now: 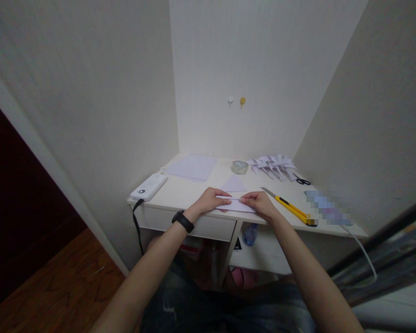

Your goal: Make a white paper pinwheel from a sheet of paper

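A pale lilac sheet of paper, partly folded to a point, lies near the front edge of a small white desk. My left hand presses on the paper's left part, fingertips on a fold. My right hand pinches the same fold from the right. Both hands meet over the paper close to the desk's front edge. A black band sits on my left wrist.
A yellow utility knife lies right of my right hand. Behind are a tape roll, several folded paper pieces, black scissors, a flat lilac sheet and a white device with a cable. Walls enclose the desk.
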`<state>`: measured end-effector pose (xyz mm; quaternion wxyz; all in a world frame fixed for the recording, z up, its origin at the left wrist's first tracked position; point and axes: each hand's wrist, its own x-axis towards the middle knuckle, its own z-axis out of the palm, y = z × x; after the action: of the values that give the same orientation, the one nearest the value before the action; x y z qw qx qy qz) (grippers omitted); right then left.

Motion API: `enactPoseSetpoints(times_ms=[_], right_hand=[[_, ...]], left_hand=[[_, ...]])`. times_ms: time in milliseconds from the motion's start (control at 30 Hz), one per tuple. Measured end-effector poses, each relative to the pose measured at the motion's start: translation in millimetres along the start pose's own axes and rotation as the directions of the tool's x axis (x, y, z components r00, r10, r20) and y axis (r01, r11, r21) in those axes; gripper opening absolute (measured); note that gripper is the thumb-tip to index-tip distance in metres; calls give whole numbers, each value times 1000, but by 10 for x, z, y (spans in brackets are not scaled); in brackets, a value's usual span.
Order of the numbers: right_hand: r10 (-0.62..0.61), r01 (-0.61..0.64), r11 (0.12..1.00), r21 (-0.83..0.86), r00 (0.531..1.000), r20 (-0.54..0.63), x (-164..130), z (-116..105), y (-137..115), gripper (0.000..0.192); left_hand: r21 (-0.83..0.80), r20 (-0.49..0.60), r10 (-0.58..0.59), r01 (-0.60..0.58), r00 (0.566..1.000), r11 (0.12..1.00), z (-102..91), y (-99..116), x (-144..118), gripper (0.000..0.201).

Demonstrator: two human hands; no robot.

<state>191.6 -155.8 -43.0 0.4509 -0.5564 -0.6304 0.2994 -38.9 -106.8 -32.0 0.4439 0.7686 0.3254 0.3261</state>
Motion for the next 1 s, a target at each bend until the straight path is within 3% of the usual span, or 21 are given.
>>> enactPoseSetpoints(times_ms=[100, 267, 500, 1000], right_hand=[[24, -24, 999, 34, 1000, -7, 3, 3, 18, 40], [37, -37, 998, 58, 999, -7, -2, 11, 13, 42], [59, -58, 996, 64, 998, -8, -3, 12, 5, 44], [51, -50, 978, 201, 999, -1, 33, -1, 124, 44]], left_hand=[[-65, 28, -33, 35, 999, 997, -5, 8, -12, 44], [128, -12, 76, -74, 997, 989, -43, -8, 6, 38], [99, -39, 84, -80, 996, 992, -54, -37, 3, 41], [-174, -100, -12, -5, 995, 985, -41, -34, 16, 35]])
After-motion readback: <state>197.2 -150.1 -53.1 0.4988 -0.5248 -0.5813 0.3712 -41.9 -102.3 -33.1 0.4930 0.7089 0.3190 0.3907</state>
